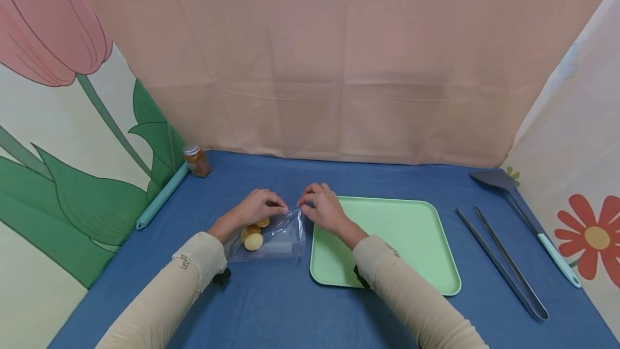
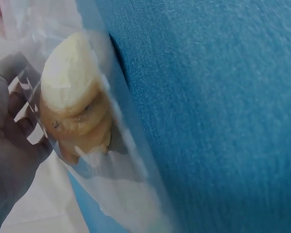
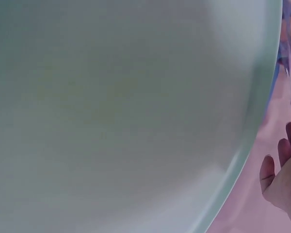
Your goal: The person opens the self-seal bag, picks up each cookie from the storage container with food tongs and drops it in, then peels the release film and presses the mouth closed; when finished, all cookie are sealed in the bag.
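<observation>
The left hand (image 1: pixel 259 208) and the right hand (image 1: pixel 325 209) meet over a clear plastic bag (image 1: pixel 278 249) on the blue worktop (image 1: pixel 286 311), just left of a pale green tray (image 1: pixel 402 225). Thumb and fingers of the left hand pinch the bag's far edge near its right end, while the right hand pinches the corner beside it, so both hands are gripping the same bag, their fingertips close together but apart. Several round, pale-yellow to golden-brown food pieces (image 1: pixel 253 240) lie inside, gathered in the bag's left part; in the left wrist view they overlap one another behind the film, with the left fingers alongside. The right forearm crosses above the tray's left side, and the right wrist view is mostly filled by the tray's surface and its curved rim. Right of the tray, long metal tongs (image 1: pixel 530 306) lie with their arms spread and the tips pointing away from the person. Beyond them, along the worktop's right edge, is a dark-headed spatula (image 1: pixel 494 179) with a light-blue handle end. At the far left corner stands a lidded jar (image 1: pixel 197 163) of brown contents, near a slim light-blue roll (image 1: pixel 162 197).
</observation>
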`<action>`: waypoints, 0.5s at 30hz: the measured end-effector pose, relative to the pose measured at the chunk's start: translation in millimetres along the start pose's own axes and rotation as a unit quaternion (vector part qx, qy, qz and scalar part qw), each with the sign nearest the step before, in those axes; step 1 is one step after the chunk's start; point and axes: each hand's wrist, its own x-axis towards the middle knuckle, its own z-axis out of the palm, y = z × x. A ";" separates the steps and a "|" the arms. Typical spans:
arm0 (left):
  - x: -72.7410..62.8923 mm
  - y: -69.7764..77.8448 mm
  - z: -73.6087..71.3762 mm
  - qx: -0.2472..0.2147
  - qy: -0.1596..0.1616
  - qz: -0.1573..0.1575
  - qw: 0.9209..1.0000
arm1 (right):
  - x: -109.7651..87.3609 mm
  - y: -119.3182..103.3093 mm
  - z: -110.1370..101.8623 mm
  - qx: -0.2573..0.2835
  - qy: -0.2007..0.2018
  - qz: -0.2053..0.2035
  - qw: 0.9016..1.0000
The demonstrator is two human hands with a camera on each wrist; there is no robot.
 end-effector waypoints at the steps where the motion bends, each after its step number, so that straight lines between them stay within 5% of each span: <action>1: -0.2 0.0 -0.7 0.001 0.000 0.000 1.000 | 0.0 -0.5 -0.4 -0.002 0.001 0.003 1.000; 15: -4.3 1.3 -1.6 -0.003 -0.005 -0.002 1.000 | 3.7 -2.4 5.7 -0.018 0.014 -0.001 1.000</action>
